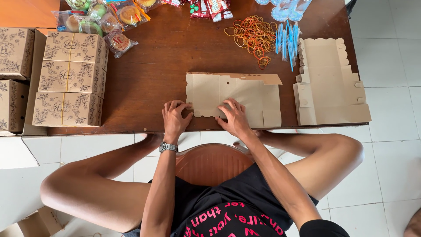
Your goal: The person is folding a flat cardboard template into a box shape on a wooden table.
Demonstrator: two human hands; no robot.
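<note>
Both hands are pressed flat, fingers spread, on a flat cardboard box blank (234, 94) at the centre of the frame: the left hand (175, 117) on its scalloped lower-left edge, the right hand (234, 117) beside it; nothing is gripped. The blank lies on the brown surface (153, 74), near its lower edge. A flap appears to be being creased; firm pressure along the fold line would be called for next. Finished boxes (70, 79) are stacked at upper left, spare blanks (329, 83) at right, rubber bands (252, 35) above.
</note>
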